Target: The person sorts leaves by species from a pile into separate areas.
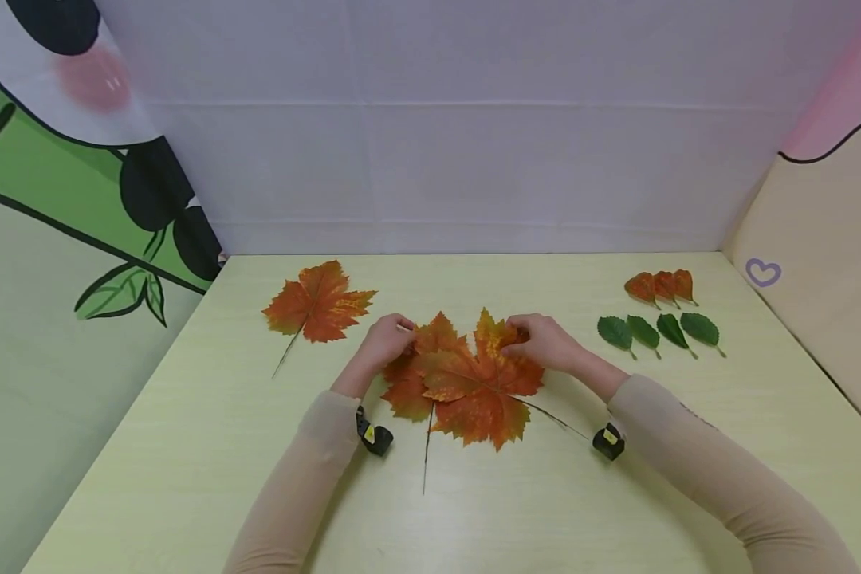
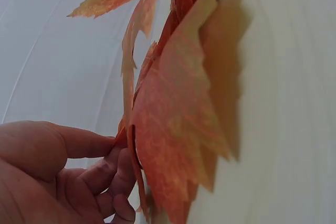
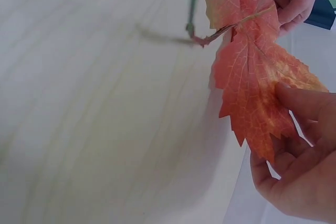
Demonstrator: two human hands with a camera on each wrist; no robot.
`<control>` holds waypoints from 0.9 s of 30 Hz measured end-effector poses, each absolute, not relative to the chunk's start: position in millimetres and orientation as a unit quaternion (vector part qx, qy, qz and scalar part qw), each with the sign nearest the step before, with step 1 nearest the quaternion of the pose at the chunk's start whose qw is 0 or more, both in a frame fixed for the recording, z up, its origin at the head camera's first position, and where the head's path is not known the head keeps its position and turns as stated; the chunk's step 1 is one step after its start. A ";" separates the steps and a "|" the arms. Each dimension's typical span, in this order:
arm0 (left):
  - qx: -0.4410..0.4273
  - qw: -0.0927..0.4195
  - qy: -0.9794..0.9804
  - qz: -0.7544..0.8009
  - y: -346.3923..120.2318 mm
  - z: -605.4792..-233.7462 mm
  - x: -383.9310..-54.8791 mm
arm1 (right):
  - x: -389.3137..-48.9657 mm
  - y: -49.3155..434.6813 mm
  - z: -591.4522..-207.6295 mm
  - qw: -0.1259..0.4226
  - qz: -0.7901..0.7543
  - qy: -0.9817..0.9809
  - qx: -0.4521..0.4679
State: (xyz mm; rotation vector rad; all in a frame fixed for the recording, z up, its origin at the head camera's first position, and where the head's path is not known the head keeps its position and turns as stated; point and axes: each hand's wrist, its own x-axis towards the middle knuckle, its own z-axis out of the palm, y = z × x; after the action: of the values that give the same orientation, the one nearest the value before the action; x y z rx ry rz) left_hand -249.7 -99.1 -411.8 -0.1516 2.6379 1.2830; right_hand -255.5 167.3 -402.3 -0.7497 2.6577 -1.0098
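Two large orange maple leaves overlap at the middle of the table. My left hand [image 1: 387, 339] pinches the upper left edge of the rear maple leaf [image 1: 406, 396] between thumb and fingers. With the thumb on top and fingers underneath, my right hand [image 1: 544, 341] grips the upper right lobe of the front maple leaf [image 1: 484, 410]. The front leaf covers part of the rear one. One thin stem [image 1: 426, 454] points toward the near edge, and the other stem [image 1: 552, 418] slants to the right. In the right wrist view the gripped lobe [image 3: 252, 114] stands off the table.
Another orange maple leaf [image 1: 318, 303] lies at the back left of the table [image 1: 151, 446]. At the back right, three small orange-red leaves [image 1: 664, 285] sit in a row above several green leaves [image 1: 644, 332]. A pale cloth wall [image 1: 473, 175] rises behind the table.
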 end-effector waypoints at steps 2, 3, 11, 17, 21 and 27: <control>-0.051 0.102 0.894 0.434 -100.5 -412.5 -251.8 | -255.8 169.3 -401.7 0.096 -0.342 0.899 -0.256; -0.052 0.103 0.894 0.432 -101.3 -412.5 -252.9 | -256.3 170.6 -402.1 0.093 -0.342 0.899 -0.257; -0.063 0.083 0.894 0.435 -107.7 -404.6 -266.0 | -259.0 178.7 -402.6 0.089 -0.346 0.901 -0.246; -0.075 0.067 0.888 0.449 -113.0 -393.4 -275.7 | -259.3 181.4 -401.0 0.090 -0.347 0.903 -0.236; -0.081 0.041 0.892 0.443 -117.8 -389.3 -284.0 | -260.2 184.1 -402.7 0.093 -0.350 0.904 -0.227; -0.088 0.006 0.891 0.445 -120.7 -386.4 -294.2 | -259.7 185.5 -406.0 0.102 -0.357 0.902 -0.222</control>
State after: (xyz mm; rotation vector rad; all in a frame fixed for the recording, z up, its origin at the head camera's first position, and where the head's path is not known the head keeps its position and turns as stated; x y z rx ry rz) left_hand -294.2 -120.7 -386.4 -0.2764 2.7898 1.3926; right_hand -259.7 185.5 -406.0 -0.6542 2.6632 -1.0542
